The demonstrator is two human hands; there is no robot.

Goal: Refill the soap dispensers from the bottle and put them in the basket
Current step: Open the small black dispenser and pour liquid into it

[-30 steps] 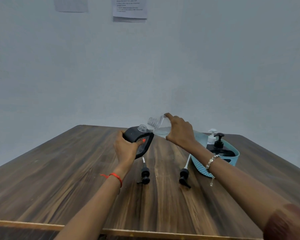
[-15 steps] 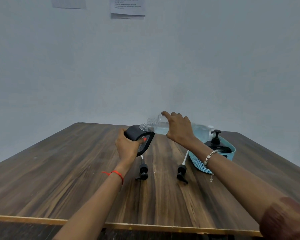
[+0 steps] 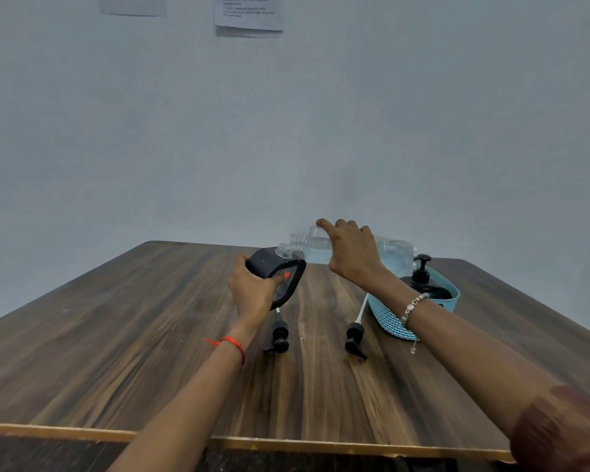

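Wooden counter (image 3: pixel 150 335) carries a blue basket (image 3: pixel 389 323) at right, with a capped dispenser (image 3: pixel 423 286) standing inside. The right hand (image 3: pixel 351 253) wraps the clear bottle (image 3: pixel 315 248), tipped near horizontal, neck beside the mouth of the open dispenser (image 3: pixel 268 264). The left hand (image 3: pixel 252 291) grips that dispenser, tilted, above the counter. Recommended: seat neck over mouth, raise the bottle's base slowly, hold the dispenser steady. A pump head (image 3: pixel 280 335) and a second pump head (image 3: pixel 355 335) lie loose below.

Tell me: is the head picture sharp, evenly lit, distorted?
Head view: soft even light, no hard shadows on the brown wooden table; the clear plastic bottle in the right hand almost melts into the pale wall; the printed paper notice is too blurred to read; the wide lens splays the table edges.
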